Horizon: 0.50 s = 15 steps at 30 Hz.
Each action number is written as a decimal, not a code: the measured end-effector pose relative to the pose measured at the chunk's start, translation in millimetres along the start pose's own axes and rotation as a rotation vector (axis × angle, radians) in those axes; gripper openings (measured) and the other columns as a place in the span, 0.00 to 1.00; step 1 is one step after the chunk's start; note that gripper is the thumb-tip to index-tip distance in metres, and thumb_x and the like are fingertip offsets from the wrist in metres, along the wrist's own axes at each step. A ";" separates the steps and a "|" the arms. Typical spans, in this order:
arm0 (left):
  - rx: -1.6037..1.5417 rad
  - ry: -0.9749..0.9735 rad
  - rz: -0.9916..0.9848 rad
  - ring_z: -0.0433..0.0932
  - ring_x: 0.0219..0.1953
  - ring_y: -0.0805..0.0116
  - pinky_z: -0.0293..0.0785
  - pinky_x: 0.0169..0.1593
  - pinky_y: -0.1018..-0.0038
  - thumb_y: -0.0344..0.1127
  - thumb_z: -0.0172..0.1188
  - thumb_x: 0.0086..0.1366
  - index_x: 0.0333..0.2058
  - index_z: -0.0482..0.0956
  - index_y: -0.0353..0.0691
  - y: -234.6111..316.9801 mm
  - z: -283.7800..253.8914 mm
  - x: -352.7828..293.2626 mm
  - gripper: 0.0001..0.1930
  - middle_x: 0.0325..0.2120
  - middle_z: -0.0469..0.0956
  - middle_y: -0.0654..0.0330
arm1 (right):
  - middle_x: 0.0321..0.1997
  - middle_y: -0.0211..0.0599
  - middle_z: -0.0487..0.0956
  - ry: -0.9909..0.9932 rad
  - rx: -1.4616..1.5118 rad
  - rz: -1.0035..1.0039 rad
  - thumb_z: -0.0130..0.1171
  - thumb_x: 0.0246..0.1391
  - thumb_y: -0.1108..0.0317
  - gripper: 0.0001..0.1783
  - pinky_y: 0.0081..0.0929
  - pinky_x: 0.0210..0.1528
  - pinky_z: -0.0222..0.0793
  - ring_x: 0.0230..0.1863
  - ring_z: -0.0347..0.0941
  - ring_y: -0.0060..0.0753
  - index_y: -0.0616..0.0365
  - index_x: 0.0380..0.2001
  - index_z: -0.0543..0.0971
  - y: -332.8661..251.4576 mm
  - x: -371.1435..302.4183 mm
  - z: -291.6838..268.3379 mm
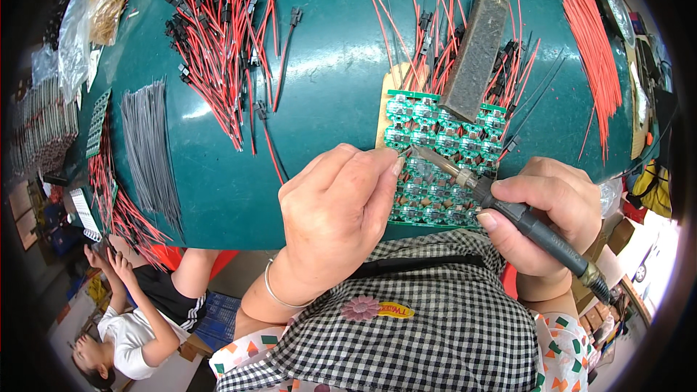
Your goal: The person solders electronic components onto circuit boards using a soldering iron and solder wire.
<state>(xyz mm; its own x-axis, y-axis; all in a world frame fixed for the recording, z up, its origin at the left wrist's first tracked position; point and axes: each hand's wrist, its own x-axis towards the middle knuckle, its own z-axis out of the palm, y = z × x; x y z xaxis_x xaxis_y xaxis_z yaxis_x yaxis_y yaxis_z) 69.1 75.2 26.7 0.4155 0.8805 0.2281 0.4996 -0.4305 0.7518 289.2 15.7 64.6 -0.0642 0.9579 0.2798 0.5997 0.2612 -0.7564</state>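
Note:
A green panel of several small joined circuit boards [428, 192] lies in front of me on a tan board [382, 112]. My right hand [555, 207] is closed around the dark handle of a soldering iron [534, 229]. Its tip points left and down to the panel, close to my left fingertips. My left hand [334, 203] is pinched at the panel's left side; whatever thin thing it holds is too small to make out. A heavy dark bar [479, 36] lies across the panel's far edge, over red and black wires with connectors [425, 36].
Connector wires [229, 65] lie heaped at the far left, beside a bundle of grey wires [149, 149]. Loose red wires [595, 58] spread at the right on the green table [327, 87]. Another person [141, 327] sits at the lower left.

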 end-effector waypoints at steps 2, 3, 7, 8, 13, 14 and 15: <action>0.039 0.024 0.032 0.72 0.18 0.71 0.67 0.22 0.76 0.18 0.70 0.55 0.31 0.85 0.34 -0.2 1.4 0.3 0.06 0.19 0.77 0.58 | 0.20 0.33 0.79 -0.015 0.012 -0.040 0.76 0.39 0.74 0.14 0.27 0.19 0.69 0.18 0.76 0.32 0.60 0.33 0.83 -1.0 1.5 1.4; 0.038 0.023 0.032 0.72 0.18 0.71 0.67 0.22 0.76 0.18 0.70 0.55 0.31 0.85 0.34 0.4 1.5 0.4 0.06 0.19 0.77 0.58 | 0.20 0.33 0.79 -0.023 0.018 -0.060 0.76 0.39 0.75 0.15 0.27 0.19 0.69 0.18 0.76 0.32 0.60 0.33 0.84 -1.4 1.7 1.6; 0.046 0.027 0.003 0.72 0.18 0.74 0.66 0.22 0.77 0.18 0.69 0.56 0.29 0.84 0.34 3.3 0.1 -0.9 0.05 0.19 0.76 0.60 | 0.20 0.33 0.78 -0.021 0.005 -0.059 0.76 0.39 0.74 0.14 0.27 0.19 0.69 0.18 0.76 0.32 0.60 0.33 0.84 -2.1 0.1 0.6; 0.036 0.029 -0.017 0.72 0.18 0.75 0.66 0.22 0.78 0.18 0.69 0.56 0.29 0.83 0.33 3.5 -0.6 -1.2 0.05 0.19 0.76 0.60 | 0.20 0.33 0.78 -0.027 -0.002 -0.048 0.76 0.39 0.74 0.14 0.27 0.19 0.68 0.18 0.76 0.32 0.60 0.32 0.84 -1.6 0.7 -0.7; -0.022 0.029 -0.073 0.70 0.19 0.80 0.64 0.22 0.79 0.18 0.68 0.57 0.29 0.83 0.33 9.3 -7.2 0.3 0.05 0.20 0.75 0.62 | 0.21 0.34 0.80 0.011 0.043 0.017 0.75 0.38 0.74 0.13 0.24 0.20 0.67 0.18 0.75 0.29 0.62 0.31 0.83 4.1 -0.3 -10.3; -0.020 0.022 -0.067 0.70 0.19 0.81 0.63 0.22 0.80 0.17 0.68 0.57 0.30 0.83 0.33 10.0 -7.9 0.8 0.05 0.20 0.75 0.63 | 0.21 0.34 0.80 0.012 0.043 0.018 0.75 0.38 0.74 0.13 0.24 0.20 0.67 0.18 0.75 0.29 0.62 0.31 0.83 5.2 -1.9 -13.8; -0.020 0.021 -0.067 0.70 0.19 0.81 0.63 0.22 0.80 0.17 0.68 0.57 0.30 0.83 0.33 10.4 -7.9 0.7 0.05 0.20 0.75 0.63 | 0.21 0.35 0.80 0.017 0.085 0.038 0.75 0.39 0.74 0.13 0.23 0.21 0.66 0.18 0.75 0.28 0.62 0.30 0.83 6.6 -3.3 -17.0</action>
<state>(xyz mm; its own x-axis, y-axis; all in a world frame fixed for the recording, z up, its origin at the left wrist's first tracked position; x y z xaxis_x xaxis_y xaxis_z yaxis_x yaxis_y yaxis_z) 68.6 72.9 39.5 0.3659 0.9111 0.1897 0.5106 -0.3669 0.7776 306.8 12.3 68.8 -0.0285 0.9653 0.2595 0.5316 0.2344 -0.8139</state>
